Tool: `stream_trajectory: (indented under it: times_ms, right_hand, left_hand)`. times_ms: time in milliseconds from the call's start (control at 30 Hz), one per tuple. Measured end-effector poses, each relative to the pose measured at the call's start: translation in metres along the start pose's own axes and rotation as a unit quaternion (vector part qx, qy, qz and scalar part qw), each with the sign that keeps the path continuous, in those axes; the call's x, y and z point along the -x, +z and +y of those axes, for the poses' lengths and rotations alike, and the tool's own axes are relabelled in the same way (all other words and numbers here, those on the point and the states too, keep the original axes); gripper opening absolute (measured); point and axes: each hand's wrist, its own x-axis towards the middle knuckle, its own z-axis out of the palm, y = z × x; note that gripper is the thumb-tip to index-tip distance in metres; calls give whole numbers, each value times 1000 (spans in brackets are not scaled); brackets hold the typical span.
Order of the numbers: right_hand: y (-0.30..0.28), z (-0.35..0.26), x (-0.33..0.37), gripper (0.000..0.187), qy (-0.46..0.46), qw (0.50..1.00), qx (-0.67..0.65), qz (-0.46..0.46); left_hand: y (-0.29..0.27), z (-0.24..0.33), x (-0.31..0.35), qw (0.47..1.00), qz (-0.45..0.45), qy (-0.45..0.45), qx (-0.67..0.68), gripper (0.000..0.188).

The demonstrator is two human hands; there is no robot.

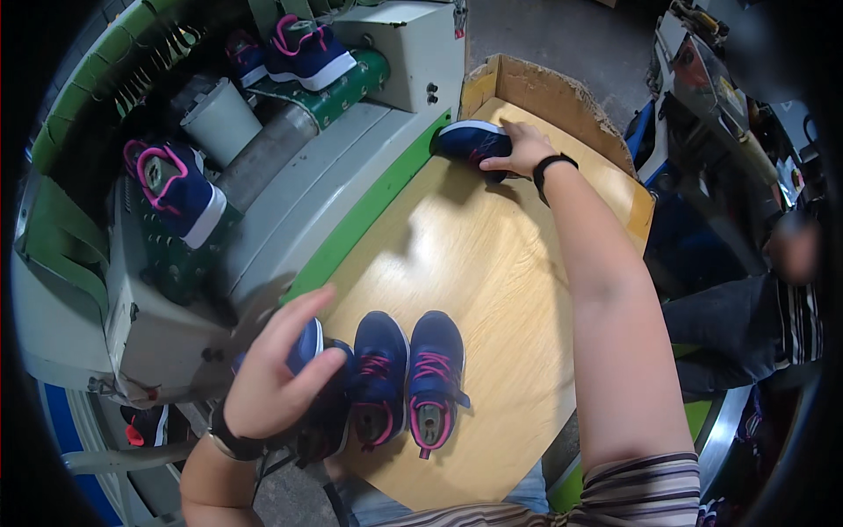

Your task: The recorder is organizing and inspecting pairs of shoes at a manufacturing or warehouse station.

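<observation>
Far across table (509,272), navy shoe (467,140) in right hand (528,149), jutting left

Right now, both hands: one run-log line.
right hand: gripping navy shoe, far end of wooden tabletop | left hand: open | two pink-laced shoes: upright, side by side, tabletop's near end

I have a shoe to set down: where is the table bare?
The table is barest across its middle, between the row of shoes and the far shoe, green strip left, right forearm right. Also bare: right of the row. Crowded: around the left hand, and at the far end, where the right hand grips that shoe.
</observation>
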Motion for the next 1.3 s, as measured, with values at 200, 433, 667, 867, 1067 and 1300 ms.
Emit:
stream_trajectory:
  times_ms: [200,433,667,867,1067,1300]
  right_hand:
    - [-19,-24,119,120,25,993,37,-112]
    - [-98,-81,320,115,72,984,-14,-161]
    - [-139,-111,442,76,212,893,-368,-145]
    - [-110,-158,462,87,193,924,-327,35]
    - [-106,-153,462,80,209,900,-379,51]
    - [-119,-162,462,76,198,920,-329,74]
  left_hand:
    - [23,14,37,997,-57,27,33,53]
    - [36,28,117,992,-44,-3,121,49]
    - [80,35,138,986,17,67,154,46]
    - [140,17,74,986,105,96,-92,72]
    - [168,13,75,962,88,84,-246,67]
    - [93,46,25,973,9,109,-202,59]
